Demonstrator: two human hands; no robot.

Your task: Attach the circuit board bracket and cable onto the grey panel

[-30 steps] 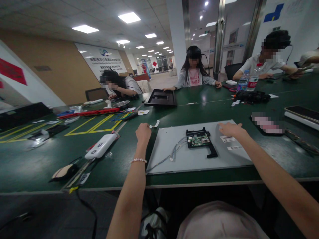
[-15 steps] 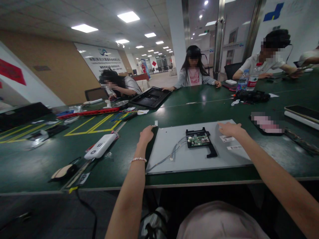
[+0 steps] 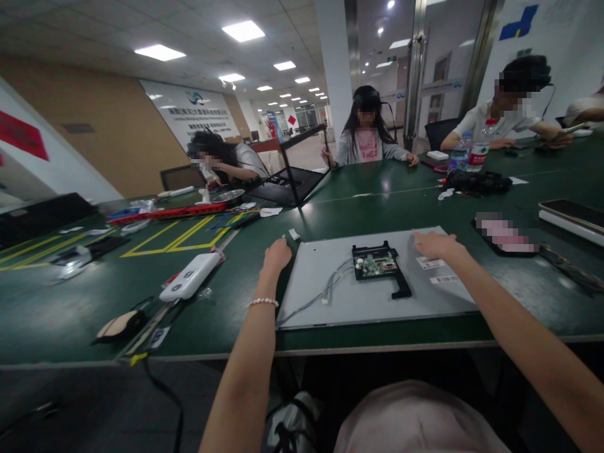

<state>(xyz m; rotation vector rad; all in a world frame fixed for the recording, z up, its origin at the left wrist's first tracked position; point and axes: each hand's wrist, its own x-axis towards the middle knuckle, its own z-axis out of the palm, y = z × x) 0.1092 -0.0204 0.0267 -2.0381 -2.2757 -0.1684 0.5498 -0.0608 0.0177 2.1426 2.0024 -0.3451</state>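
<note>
Lying on the tabletop (image 3: pixel 236 277), the grey panel (image 3: pixel 309 274) is carrying a black bracket (image 3: pixel 401 288), circuit board (image 3: pixel 377 266) and cables (image 3: pixel 332 286). The right hand (image 3: pixel 441 245) is resting, fingers extended, on its far right corner; the left hand (image 3: pixel 277 255), curled beside the far left corner, is sitting near a white scrap (image 3: pixel 294 234), its grip impossible to tell.

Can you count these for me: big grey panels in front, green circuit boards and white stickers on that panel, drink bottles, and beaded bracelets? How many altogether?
Grey panel: 1
Circuit board: 1
White stickers showing: 2
Drink bottles: 2
Beaded bracelet: 1
Total: 7
</note>
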